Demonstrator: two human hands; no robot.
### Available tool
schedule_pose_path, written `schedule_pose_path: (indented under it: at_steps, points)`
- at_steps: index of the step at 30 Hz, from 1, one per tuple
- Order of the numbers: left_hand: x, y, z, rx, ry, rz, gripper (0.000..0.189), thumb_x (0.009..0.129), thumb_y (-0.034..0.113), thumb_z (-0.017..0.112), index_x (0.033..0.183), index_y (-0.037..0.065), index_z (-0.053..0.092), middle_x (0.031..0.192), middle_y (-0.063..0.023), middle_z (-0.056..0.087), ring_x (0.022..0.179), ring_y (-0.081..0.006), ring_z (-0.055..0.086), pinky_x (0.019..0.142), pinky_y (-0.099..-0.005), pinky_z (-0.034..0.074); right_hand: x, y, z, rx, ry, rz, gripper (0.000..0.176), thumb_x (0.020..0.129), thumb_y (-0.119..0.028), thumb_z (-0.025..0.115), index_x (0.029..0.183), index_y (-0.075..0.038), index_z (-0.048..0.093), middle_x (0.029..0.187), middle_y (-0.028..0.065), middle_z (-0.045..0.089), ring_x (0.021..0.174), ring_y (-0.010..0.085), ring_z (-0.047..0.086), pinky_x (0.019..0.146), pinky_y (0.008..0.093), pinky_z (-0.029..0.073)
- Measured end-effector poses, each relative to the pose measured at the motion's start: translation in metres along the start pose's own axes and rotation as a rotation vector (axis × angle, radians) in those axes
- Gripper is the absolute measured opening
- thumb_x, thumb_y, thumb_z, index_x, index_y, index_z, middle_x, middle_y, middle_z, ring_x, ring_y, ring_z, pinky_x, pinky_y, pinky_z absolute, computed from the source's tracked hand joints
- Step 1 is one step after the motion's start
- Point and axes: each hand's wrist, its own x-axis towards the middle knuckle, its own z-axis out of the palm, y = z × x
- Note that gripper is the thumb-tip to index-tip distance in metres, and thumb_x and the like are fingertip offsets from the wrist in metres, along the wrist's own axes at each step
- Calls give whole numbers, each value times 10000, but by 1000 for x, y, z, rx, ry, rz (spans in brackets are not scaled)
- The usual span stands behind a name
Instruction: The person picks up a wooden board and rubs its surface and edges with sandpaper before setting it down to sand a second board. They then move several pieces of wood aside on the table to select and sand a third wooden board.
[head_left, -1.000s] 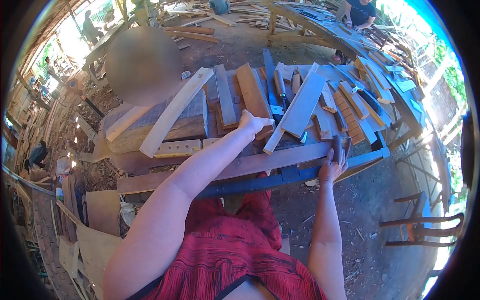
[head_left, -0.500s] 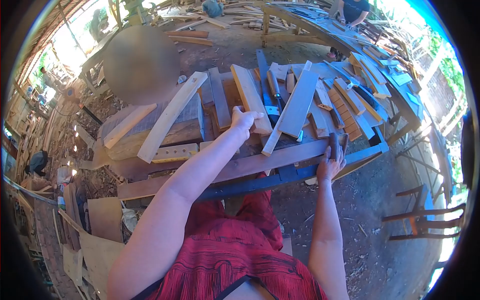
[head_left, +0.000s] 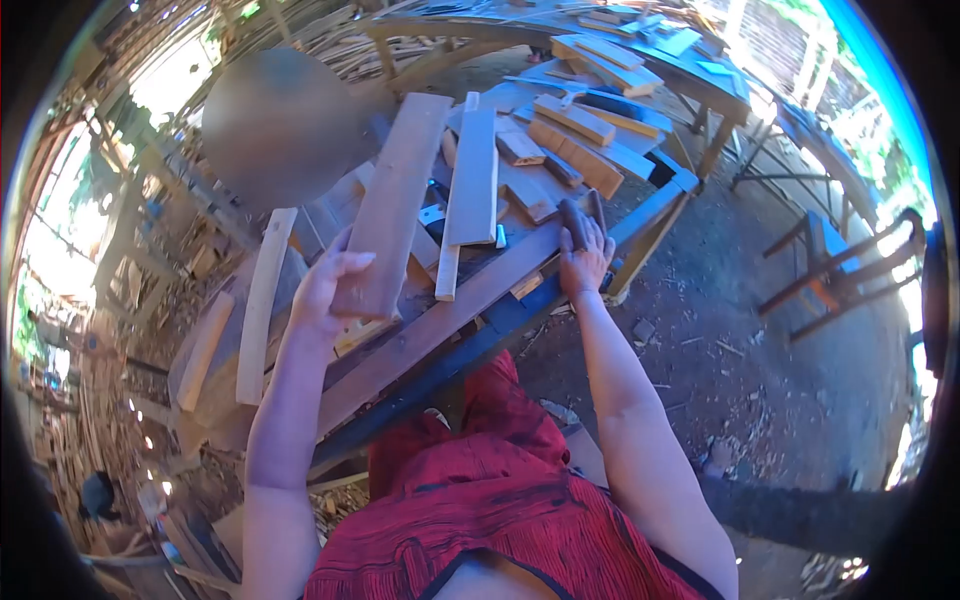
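My left hand (head_left: 335, 285) grips the near end of a flat brown wooden board (head_left: 400, 190), its thumb lying over the face. The board tilts up above the other pieces on the workbench. At the bench's front right corner, my right hand (head_left: 586, 262) closes round a small dark wooden piece (head_left: 573, 222), whose exact kind I cannot make out. A long brown plank (head_left: 450, 310) lies along the front edge, under that hand. Between my hands lies a pale, narrow board (head_left: 474, 180), with a blue metal tool (head_left: 431, 214) partly hidden beside it.
Several wood offcuts (head_left: 575, 120) cover the right of the bench. Two pale strips (head_left: 263, 300) lie to the left. A blue bench frame (head_left: 640, 215) edges the worktop. A wooden chair (head_left: 835, 265) stands on the right, and a second table (head_left: 450, 45) stands behind.
My left hand has moved left and closer to me, raising a board off the pile. My right hand stays at the bench corner on the dark piece. The view has turned.
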Motion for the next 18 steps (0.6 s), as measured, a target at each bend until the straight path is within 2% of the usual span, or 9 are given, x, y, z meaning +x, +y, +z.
schedule_pose_path:
  at_steps: [2, 5, 7, 10, 11, 12, 14, 16, 18]
  points:
    - [-21, 3, 12, -61, -82, -142, 683, 736, 69, 606, 1376, 16, 374, 1193, -166, 561, 1019, -286, 621, 822, -478, 560, 1, -4, -5, -3, -6, -24, 443, 940, -377, 481, 1352, -213, 485, 1337, 59, 521, 1318, 238, 393, 1112, 464, 174]
    - [-44, -5, 32, -21, -144, -247, 743, 692, 42, 601, 1389, 1, 349, 1229, -182, 538, 1038, -301, 612, 823, -506, 560, 8, 0, -3, -8, 12, 5, 390, 943, -259, 522, 1327, -188, 533, 1308, 40, 557, 1247, 207, 475, 1074, 372, 266]
    - [-52, -24, 27, -15, -162, -268, 766, 675, 43, 606, 1392, -7, 342, 1237, -191, 531, 1047, -306, 608, 825, -511, 556, 22, 9, -1, 1068, 29, 259, 390, 960, -257, 517, 1305, -78, 549, 1272, 35, 583, 1184, 180, 516, 1023, 332, 340]
    - [-66, -38, 27, -6, -184, -324, 807, 654, 63, 625, 1399, -16, 327, 1230, -199, 525, 1048, -309, 603, 837, -508, 548, 23, -9, -44, 1070, -88, 434, 384, 982, -259, 484, 1268, -12, 551, 1292, 12, 566, 1244, 181, 467, 989, 280, 369]
    - [-64, -46, 21, -8, -234, -374, 788, 664, 52, 621, 1398, -13, 340, 1226, -171, 532, 1091, -275, 578, 906, -430, 502, 20, -7, -36, 1026, 15, 270, 407, 949, -267, 544, 1291, -46, 557, 1263, 62, 591, 1164, 210, 527, 974, 350, 384]
    - [-63, -55, 15, -13, -287, -428, 770, 675, 41, 617, 1396, -10, 354, 1223, -143, 540, 1134, -242, 553, 974, -353, 456, 17, -24, -48, 1022, 0, 270, 407, 949, -267, 544, 1291, -46, 557, 1263, 62, 591, 1164, 210, 527, 974, 350, 384]
    - [-60, -70, 7, -22, -274, -451, 743, 699, 41, 611, 1397, -5, 357, 1209, -138, 544, 1125, -239, 558, 978, -369, 458, 10, -48, -74, 372, 35, -143, 385, 951, -245, 506, 1309, -109, 542, 1282, 99, 574, 1234, 255, 493, 1005, 378, 341]
    - [-56, -78, 0, -35, -249, -474, 790, 689, 69, 608, 1416, -5, 306, 1189, -190, 531, 993, -306, 616, 839, -464, 547, 9, -39, -52, 255, 44, -232, 400, 939, -274, 500, 1326, -178, 534, 1289, 116, 558, 1261, 271, 454, 1043, 405, 298]
    - [-57, -79, -10, -47, -283, -478, 741, 739, 118, 620, 1409, -4, 326, 1229, -199, 521, 993, -323, 618, 830, -474, 548, 4, -47, -47, 279, -312, -228, 384, 934, -321, 514, 1304, -224, 556, 1328, 98, 539, 1290, 313, 417, 1060, 414, 305]
